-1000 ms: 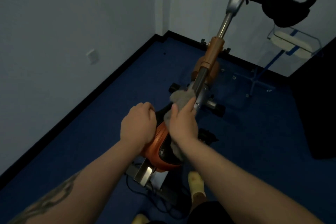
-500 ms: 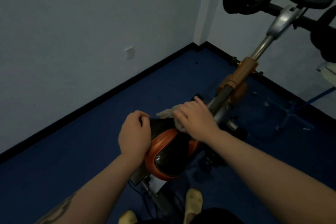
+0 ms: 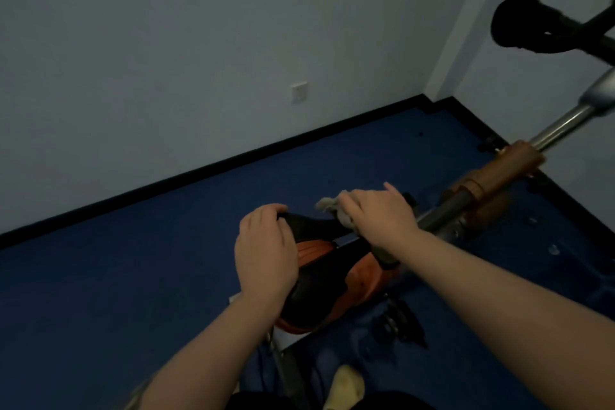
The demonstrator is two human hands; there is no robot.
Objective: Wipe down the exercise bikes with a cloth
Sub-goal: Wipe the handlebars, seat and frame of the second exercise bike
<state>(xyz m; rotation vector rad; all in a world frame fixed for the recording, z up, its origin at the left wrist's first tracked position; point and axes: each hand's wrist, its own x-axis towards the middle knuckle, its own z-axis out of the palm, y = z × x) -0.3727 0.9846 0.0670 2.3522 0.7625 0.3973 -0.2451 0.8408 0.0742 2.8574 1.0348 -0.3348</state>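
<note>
An exercise bike's orange and black saddle (image 3: 329,280) sits just below me, with its frame tube (image 3: 499,173) rising to the right toward black handlebars (image 3: 545,33). My left hand (image 3: 266,253) grips the saddle's left edge, fingers curled over the rim. My right hand (image 3: 382,213) lies over a grey cloth (image 3: 329,205) at the saddle's nose and holds it against the bike where the frame begins. Only the cloth's left end shows from under the fingers.
Blue carpet (image 3: 133,276) covers the floor up to a black skirting and pale wall on the left, which carries a wall socket (image 3: 299,91). A black pedal (image 3: 399,323) sits low at the right of the saddle. My foot in a pale slipper (image 3: 346,389) stands below.
My right hand with the cloth has slid back from the frame tube onto the saddle's nose. My view has swung left, so the bike now lies further right. My left hand stays on the saddle.
</note>
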